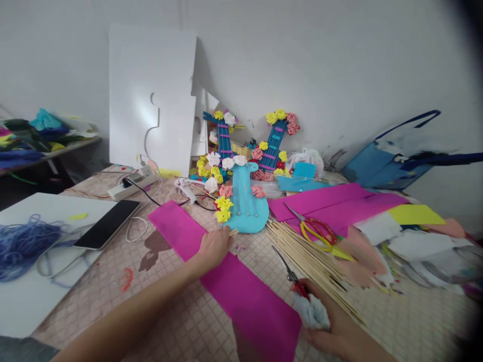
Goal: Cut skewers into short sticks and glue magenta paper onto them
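Desk (181, 322), tiled pattern, carrying craft stock; entries as follows.

1. Left hand (213, 246): lying knuckles-up on the upper edge of the magenta strip (241, 291), seemingly pinning it flat so it is not sliding. The fingers are curling under, with pale stick tips (233, 232) showing just past them; whether the grip is closing on those sticks cannot be told.
2. Right hand (335, 329): grip closing around the red handles of the small scissors (290, 274) together with a white wad (314, 311). The blades are pointing up and away from the body, probably to keep the points clear of the wrist. The hand is resting at the strip's lower right corner.
3. Magenta strip: one, running diagonally across the desk between the two hands.
4. Scissors: two pairs; the small pair in the right hand, and a larger yellow-and-red pair (317, 232) lying on the magenta sheets (339, 201) at right.
5. Bamboo skewers (313, 259): one loose bundle, too many to count, fanning beside the right hand within easy reach.
6. Guitar shapes: three; one flat blue guitar cutout (247, 206) just beyond the left hand, trimmed with paper flowers, and two upright models (224, 138) (273, 143) leaning at the wall, likely parked out of the way.
7. Phone (107, 223): one, face up at left, beside one power strip (132, 187).
8. Blue yarn (18, 244): one heap on a white board at far left.
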Motion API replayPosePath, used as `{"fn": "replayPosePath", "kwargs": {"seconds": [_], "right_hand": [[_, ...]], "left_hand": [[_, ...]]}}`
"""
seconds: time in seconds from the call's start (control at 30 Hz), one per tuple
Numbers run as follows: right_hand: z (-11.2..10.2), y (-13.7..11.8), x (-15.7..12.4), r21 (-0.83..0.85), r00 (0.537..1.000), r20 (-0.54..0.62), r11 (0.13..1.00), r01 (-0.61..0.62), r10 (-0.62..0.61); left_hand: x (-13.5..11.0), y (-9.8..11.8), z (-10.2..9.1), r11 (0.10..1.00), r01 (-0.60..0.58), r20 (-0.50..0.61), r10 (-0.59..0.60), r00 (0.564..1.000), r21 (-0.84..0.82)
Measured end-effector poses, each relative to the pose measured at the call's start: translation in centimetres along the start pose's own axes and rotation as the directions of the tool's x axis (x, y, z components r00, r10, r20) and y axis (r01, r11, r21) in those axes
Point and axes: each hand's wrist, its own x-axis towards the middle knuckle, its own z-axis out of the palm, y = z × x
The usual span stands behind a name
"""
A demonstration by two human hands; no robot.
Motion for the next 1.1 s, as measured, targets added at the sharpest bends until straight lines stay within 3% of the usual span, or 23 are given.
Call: {"fn": "replayPosePath", "kwargs": {"seconds": [0.13,0.3,0.43,0.6,0.67,0.73,0.8,0.83,0.97,1.1], "right_hand": [[0.1,0.3,0.4,-0.018,0.998,-0.011,0.998,0.061,-0.061],[-0.3,0.2,0.5,-0.027,0.999,0.025,0.999,0.038,-0.037],[-0.9,-0.3,0.5,-0.026,0.994,0.089,0.998,0.057,-0.055],[-0.8,-0.3,0.7,-0.050,0.997,0.055,0.997,0.065,-0.062],[-0.6,-0.2,0.8,-0.046,0.998,0.027,0.997,0.058,-0.057],[-0.5,-0.3,1.0,-0.032,0.998,-0.010,0.997,0.064,-0.065],[-0.4,-0.6,1.2,-0.028,0.997,-0.002,0.997,0.078,-0.078],[-0.4,-0.8,1.3,-0.032,0.996,0.013,0.996,0.086,-0.085],[-0.5,-1.8,1.6,-0.037,0.996,0.008,0.995,0.088,-0.088],[-0.5,-2.4,1.8,0.047,0.996,-0.014,0.995,0.083,-0.083]], "left_hand": [[0.6,0.0,-1.1,0.944,-0.010,0.117,0.051,0.992,-0.329],[1.1,0.1,-2.4,0.671,0.134,0.308,0.147,0.940,-0.729],[1.1,-0.2,-2.7,0.480,0.227,0.362,0.209,0.909,-0.847],[1.1,-0.5,-2.3,0.375,0.295,0.399,0.239,0.885,-0.879],[1.6,-0.5,-2.5,0.420,0.250,0.376,0.252,0.892,-0.872],[2.5,-0.2,-3.1,0.591,0.074,0.269,0.248,0.931,-0.803],[4.3,0.4,-4.2,0.810,-0.166,0.065,0.244,0.968,-0.563],[5.4,0.8,-4.8,0.902,-0.270,-0.070,0.262,0.962,-0.337],[11.3,2.5,-7.1,0.958,-0.258,-0.274,0.217,0.937,-0.123],[17.2,3.8,-8.4,0.982,-0.184,-0.327,0.184,0.927,0.031]]}}
